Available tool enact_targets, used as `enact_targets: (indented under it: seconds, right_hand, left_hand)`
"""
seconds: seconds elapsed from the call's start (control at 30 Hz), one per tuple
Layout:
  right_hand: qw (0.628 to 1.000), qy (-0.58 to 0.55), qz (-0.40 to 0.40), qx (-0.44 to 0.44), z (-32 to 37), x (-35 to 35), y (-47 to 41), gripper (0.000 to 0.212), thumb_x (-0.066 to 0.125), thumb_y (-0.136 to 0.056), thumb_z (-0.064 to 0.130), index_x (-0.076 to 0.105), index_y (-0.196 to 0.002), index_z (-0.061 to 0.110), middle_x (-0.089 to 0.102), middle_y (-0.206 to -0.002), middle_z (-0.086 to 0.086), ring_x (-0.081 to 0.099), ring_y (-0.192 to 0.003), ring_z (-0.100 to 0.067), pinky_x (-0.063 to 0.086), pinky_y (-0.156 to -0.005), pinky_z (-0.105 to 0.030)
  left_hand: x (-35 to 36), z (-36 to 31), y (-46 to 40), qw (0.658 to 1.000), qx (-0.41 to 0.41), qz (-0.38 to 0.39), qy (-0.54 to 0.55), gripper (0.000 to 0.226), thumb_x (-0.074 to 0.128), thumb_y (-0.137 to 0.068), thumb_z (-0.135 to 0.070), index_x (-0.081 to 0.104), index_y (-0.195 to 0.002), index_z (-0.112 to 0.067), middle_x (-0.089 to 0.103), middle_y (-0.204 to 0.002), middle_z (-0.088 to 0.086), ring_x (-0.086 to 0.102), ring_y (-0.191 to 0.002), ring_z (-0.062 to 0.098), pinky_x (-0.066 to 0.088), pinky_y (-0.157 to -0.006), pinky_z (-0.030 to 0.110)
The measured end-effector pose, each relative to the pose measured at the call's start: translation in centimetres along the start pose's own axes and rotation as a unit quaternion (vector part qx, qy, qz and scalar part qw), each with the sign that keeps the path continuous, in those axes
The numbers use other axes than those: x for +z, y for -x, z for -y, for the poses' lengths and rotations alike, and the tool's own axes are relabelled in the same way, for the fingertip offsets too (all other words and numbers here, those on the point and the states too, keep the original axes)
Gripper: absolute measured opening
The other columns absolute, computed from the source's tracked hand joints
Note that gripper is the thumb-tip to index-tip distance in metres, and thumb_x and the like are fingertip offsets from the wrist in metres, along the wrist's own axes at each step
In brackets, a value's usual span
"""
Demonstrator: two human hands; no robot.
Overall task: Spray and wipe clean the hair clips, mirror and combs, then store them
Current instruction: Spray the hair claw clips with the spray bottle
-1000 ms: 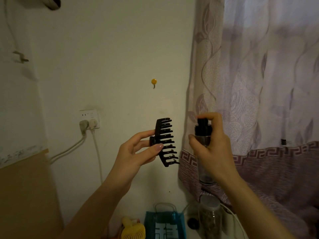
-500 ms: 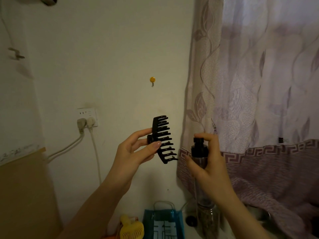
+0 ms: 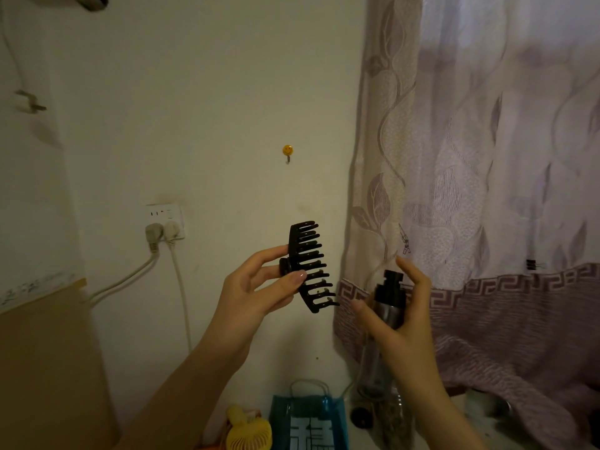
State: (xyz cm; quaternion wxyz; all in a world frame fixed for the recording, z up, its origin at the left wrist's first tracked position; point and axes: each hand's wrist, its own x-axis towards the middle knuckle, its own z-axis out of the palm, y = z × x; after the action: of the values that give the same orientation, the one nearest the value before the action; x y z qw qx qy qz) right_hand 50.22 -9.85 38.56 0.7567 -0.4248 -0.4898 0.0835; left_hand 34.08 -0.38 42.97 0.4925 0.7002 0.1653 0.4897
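Note:
My left hand (image 3: 250,297) pinches a black claw hair clip (image 3: 310,264) by its hinge, held upright in front of the wall with its teeth pointing right. My right hand (image 3: 406,323) grips a clear spray bottle (image 3: 388,306) with a black pump top, just right of and slightly below the clip. The index finger is raised off the pump. The nozzle faces the clip. No mirror or comb is in view.
A patterned curtain (image 3: 487,190) hangs at the right. A wall socket (image 3: 165,219) with two plugs and cables sits at the left. Below stand a yellow handheld fan (image 3: 248,431), a teal bag (image 3: 308,423) and a jar (image 3: 393,417). A small yellow hook (image 3: 287,151) is on the wall.
My right hand has lowered the spray bottle and its index finger has lifted off the pump top. My left hand and the clip have stayed almost in place.

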Motion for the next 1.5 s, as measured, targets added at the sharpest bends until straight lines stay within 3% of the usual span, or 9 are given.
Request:
enact_targets:
  seconds: [0.13,0.23,0.37,0.53,0.73,0.83,1.0,1.23,1.5]
  right_hand:
    - [0.997,-0.051,-0.002,0.05,-0.1,0.4,0.4,0.082,0.068,-0.074,-0.008,0.031,-0.141,0.023,0.064,-0.093,-0.008,0.065,-0.072,0.004,0.048,-0.05,-0.01]
    - [0.992,-0.095,0.005,0.083,-0.5,0.8,0.5,0.083,0.068,-0.072,-0.004,0.033,-0.141,0.025,0.069,-0.098,-0.007,0.068,-0.076,-0.001,0.051,-0.051,-0.015]
    - [0.984,-0.133,0.008,0.118,-0.9,1.6,0.7,0.074,0.072,-0.066,0.007,0.045,-0.131,0.032,0.071,-0.087,0.005,0.069,-0.075,-0.013,0.054,-0.052,-0.026]
    - [0.975,-0.175,-0.015,0.133,-1.3,2.0,0.6,0.06,0.074,-0.06,0.012,0.057,-0.113,0.034,0.071,-0.087,-0.005,0.067,-0.071,-0.018,0.052,-0.049,-0.028]
    - [0.975,-0.171,-0.007,0.139,-1.6,1.7,0.3,0.063,0.075,-0.06,0.008,0.057,-0.117,0.03,0.07,-0.092,-0.014,0.066,-0.071,-0.021,0.05,-0.049,-0.029]
    - [0.976,-0.164,0.006,0.142,-1.6,1.1,-0.2,0.063,0.074,-0.064,0.002,0.057,-0.118,0.029,0.071,-0.092,-0.014,0.066,-0.073,-0.023,0.05,-0.049,-0.029]
    - [0.981,-0.132,0.035,0.14,-1.2,0.2,-0.9,0.056,0.071,-0.07,-0.004,0.057,-0.114,0.027,0.073,-0.08,0.0,0.068,-0.071,-0.016,0.054,-0.05,-0.028]
    - [0.984,-0.107,0.056,0.132,-0.8,-0.8,-1.6,0.058,0.07,-0.07,-0.008,0.057,-0.113,0.028,0.071,-0.072,0.006,0.066,-0.064,-0.013,0.052,-0.046,-0.026]
    - [0.984,-0.079,0.096,0.125,-0.3,-1.3,-2.2,0.061,0.072,-0.07,-0.008,0.057,-0.118,0.026,0.072,-0.078,-0.005,0.066,-0.069,-0.019,0.053,-0.047,-0.028]
  left_hand:
    - [0.5,0.4,0.0,1.0,-0.002,-0.002,-0.001,0.056,0.072,-0.062,-0.036,0.063,-0.116,-0.027,0.072,-0.106,0.003,0.067,-0.103,0.018,0.052,-0.09,0.036]
    - [0.9,0.7,0.1,1.0,-0.004,-0.001,0.006,0.055,0.072,-0.062,-0.035,0.063,-0.116,-0.028,0.072,-0.105,0.003,0.067,-0.102,0.017,0.053,-0.088,0.034]
    - [1.5,1.1,0.3,1.0,-0.002,0.003,0.005,0.054,0.072,-0.063,-0.034,0.062,-0.116,-0.028,0.072,-0.103,0.002,0.067,-0.102,0.017,0.053,-0.086,0.032]
    - [1.6,1.5,0.5,1.0,-0.005,0.002,0.004,0.052,0.072,-0.064,-0.033,0.062,-0.114,-0.03,0.072,-0.103,0.001,0.067,-0.101,0.017,0.054,-0.085,0.031]
    - [1.1,1.4,0.4,0.999,-0.002,0.013,-0.045,0.057,0.073,-0.062,-0.033,0.059,-0.117,-0.033,0.073,-0.1,-0.004,0.066,-0.099,0.01,0.053,-0.087,0.03]
    - [0.6,0.9,0.2,0.997,-0.015,0.044,-0.065,0.06,0.075,-0.065,-0.022,0.055,-0.121,-0.034,0.073,-0.096,-0.004,0.068,-0.092,0.006,0.054,-0.076,0.016]
    - [0.1,-0.3,-0.5,0.992,-0.02,0.084,-0.087,0.068,0.076,-0.069,-0.006,0.049,-0.124,-0.035,0.074,-0.096,0.0,0.07,-0.09,0.012,0.052,-0.07,0.014]
    - [-0.2,-1.5,-1.4,0.986,0.008,0.094,-0.136,0.066,0.076,-0.061,-0.032,0.052,-0.121,-0.042,0.073,-0.1,-0.004,0.07,-0.09,0.011,0.052,-0.082,0.021]
    - [-0.3,-1.7,-1.7,0.978,0.012,0.114,-0.175,0.048,0.074,-0.067,-0.028,0.06,-0.113,-0.03,0.072,-0.086,-0.005,0.07,-0.084,0.008,0.051,-0.07,0.014]
